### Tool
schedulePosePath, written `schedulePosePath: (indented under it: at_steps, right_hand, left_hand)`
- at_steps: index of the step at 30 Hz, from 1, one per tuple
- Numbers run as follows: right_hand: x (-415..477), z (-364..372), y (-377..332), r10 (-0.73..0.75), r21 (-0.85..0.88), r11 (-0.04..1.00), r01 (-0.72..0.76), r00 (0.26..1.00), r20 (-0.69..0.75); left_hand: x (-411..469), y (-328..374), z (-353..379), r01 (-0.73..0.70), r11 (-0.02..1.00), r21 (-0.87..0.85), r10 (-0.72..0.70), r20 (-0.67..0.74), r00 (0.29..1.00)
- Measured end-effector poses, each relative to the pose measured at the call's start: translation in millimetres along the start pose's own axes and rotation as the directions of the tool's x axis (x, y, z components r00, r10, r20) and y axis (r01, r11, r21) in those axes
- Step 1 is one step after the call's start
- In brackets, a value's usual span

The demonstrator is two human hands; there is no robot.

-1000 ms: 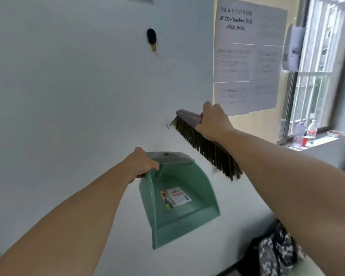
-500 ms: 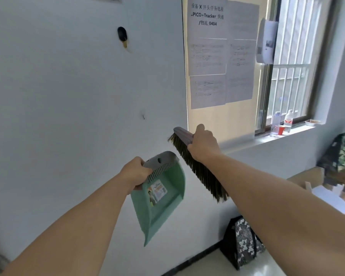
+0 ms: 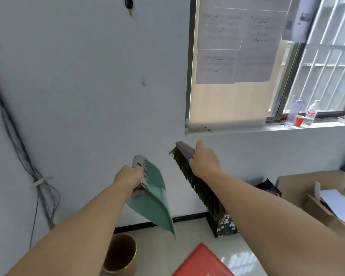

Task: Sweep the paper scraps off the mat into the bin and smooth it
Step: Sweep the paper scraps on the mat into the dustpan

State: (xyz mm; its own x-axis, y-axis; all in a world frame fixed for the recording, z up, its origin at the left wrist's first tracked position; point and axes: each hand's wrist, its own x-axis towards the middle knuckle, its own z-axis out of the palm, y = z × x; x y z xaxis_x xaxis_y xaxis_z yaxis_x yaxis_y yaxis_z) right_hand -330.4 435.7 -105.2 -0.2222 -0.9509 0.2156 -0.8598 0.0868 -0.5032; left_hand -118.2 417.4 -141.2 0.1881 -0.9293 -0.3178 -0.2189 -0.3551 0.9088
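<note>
My left hand grips the grey handle of a green dustpan, which hangs tilted on its side with its lip pointing down at the floor. My right hand is closed on the brown wooden back of a hand brush, bristles facing left and down. Both are held in the air in front of a white wall. A round brown bin stands on the floor below the dustpan, partly hidden by my left forearm. A red corner shows at the bottom edge; I cannot tell what it is. No paper scraps are visible.
A dark patterned bag leans at the wall base. Open cardboard boxes with papers sit at the right. Bottles and a red cup stand on the window sill. Cables hang down the wall at the left.
The view has tilted down and right, bringing the floor, the bin and the red corner into sight. The dustpan has turned from facing me to edge-on, lip down. Both hands keep their grip.
</note>
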Motion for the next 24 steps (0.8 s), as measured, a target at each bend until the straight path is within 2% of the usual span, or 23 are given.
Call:
schedulePosePath:
  at_steps: [5, 9, 13, 18, 22, 24]
  right_hand:
    - [-49.1, 19.0, 14.2, -0.031, -0.041, 0.999, 0.036, 0.993, 0.113]
    - [-85.3, 31.1, 27.6, -0.023, -0.041, 0.999, 0.029, 0.991, 0.133]
    - [-125.4, 36.9, 45.9, 0.010, -0.027, 1.000, -0.005, 0.987, 0.159]
    - [-181.2, 48.3, 73.0, 0.081, 0.040, 0.995, -0.092, 0.972, 0.221]
    - [-206.0, 57.6, 94.0, 0.075, 0.055, 0.994, -0.096, 0.951, 0.299]
    - [-207.0, 57.1, 106.5, 0.059, 0.051, 0.995, -0.081, 0.943, 0.329]
  left_hand:
    - [-45.1, -51.8, 4.5, 0.092, 0.995, 0.035, -0.092, -0.007, 0.996]
    - [-75.1, -85.3, 5.2, -0.011, 0.935, 0.354, 0.077, -0.173, 0.982]
    - [-107.7, -121.5, 2.1, -0.020, 0.874, 0.486, 0.144, -0.218, 0.965]
    - [-167.1, -181.4, 9.0, -0.032, 0.917, 0.398, 0.105, -0.162, 0.981]
    - [-194.8, -220.3, 24.5, 0.134, 0.946, 0.296, -0.066, -0.229, 0.971]
    - [-201.5, -229.4, 38.0, 0.203, 0.926, 0.317, -0.123, -0.256, 0.959]
